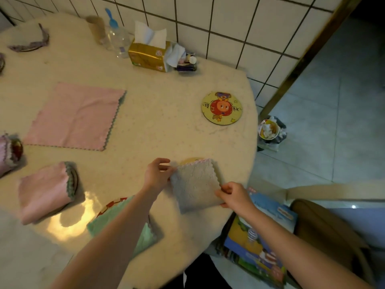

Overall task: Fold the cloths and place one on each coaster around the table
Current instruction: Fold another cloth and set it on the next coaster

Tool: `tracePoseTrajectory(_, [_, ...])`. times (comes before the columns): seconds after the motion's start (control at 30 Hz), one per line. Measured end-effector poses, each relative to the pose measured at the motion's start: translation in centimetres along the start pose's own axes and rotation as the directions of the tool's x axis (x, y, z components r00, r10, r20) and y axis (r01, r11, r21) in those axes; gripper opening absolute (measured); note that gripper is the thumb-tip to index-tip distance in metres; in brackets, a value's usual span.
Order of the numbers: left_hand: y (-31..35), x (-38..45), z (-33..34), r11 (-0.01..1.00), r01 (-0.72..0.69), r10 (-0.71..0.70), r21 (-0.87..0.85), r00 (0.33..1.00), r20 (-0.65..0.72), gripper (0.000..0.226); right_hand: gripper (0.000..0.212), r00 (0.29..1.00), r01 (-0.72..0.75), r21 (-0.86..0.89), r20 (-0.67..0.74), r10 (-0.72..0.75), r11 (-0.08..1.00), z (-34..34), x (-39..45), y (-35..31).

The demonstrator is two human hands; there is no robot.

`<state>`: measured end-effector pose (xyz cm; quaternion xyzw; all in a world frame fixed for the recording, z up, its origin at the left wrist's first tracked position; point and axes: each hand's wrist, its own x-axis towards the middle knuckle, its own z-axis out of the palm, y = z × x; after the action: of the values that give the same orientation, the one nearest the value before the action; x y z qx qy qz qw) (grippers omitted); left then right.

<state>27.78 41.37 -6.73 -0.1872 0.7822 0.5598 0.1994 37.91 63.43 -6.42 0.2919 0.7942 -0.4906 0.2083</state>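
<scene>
Grey fleecy folded cloth (194, 185) lies flat near the right edge of the round cream bench (158, 126), covering most of a coaster whose yellow rim (190, 160) shows at the cloth's far edge. Left hand (156, 174) pinches the cloth's left far corner between thumb and fingers. Right hand (233, 195) grips the cloth's right near corner, fingers curled over the edge.

Uncovered round yellow cartoon coaster (221, 107) sits further along the right edge, well apart from the grey cloth. Folded mint-green cloth (123, 228) rests on a red-and-yellow coaster (110, 205) at the near edge, partly hidden under the left forearm. Folded pink cloth with grey scalloped trim (44, 190) lies on a coaster at the near left. Another folded pink cloth (8, 153) sits at the left edge, cut off by the frame. Unfolded pink square cloth (76, 115) lies spread flat towards the middle of the bench. Purple-trimmed cloth (31, 41) rests at the far left edge.

Gold tissue pack (149, 56), clear plastic bottle (117, 39) and brown cardboard tube (96, 28) stand along the far edge by the tiled wall (229, 19). Small waste bin (270, 131) stands on the floor beyond the right edge. Colourful picture box (260, 243) lies below the near right edge, beside a brown stool (325, 228).
</scene>
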Motion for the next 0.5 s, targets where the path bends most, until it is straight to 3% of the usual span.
tracePoseTrajectory(0.23, [-1.0,0.0,-0.4,0.882,-0.189,0.212,0.433,0.977,-0.004,0.022,0.016,0.997,0.031,-0.266,0.076,-0.012,0.963,-1.3,0.0,-0.5])
tracePoseTrajectory(0.4, [-1.2,-0.3,-2.3,0.833,-0.242,0.283,0.497,0.959,-0.008,0.022,0.016,0.993,0.104,-0.576,0.022,-0.112,0.811,-2.6,0.0,-2.9])
tracePoseTrajectory(0.5, [-1.2,-0.4,-3.8,0.815,-0.255,0.302,0.52,0.953,-0.007,0.024,0.023,0.956,0.208,-0.661,-0.018,-0.292,0.721,-1.3,0.2,-6.0])
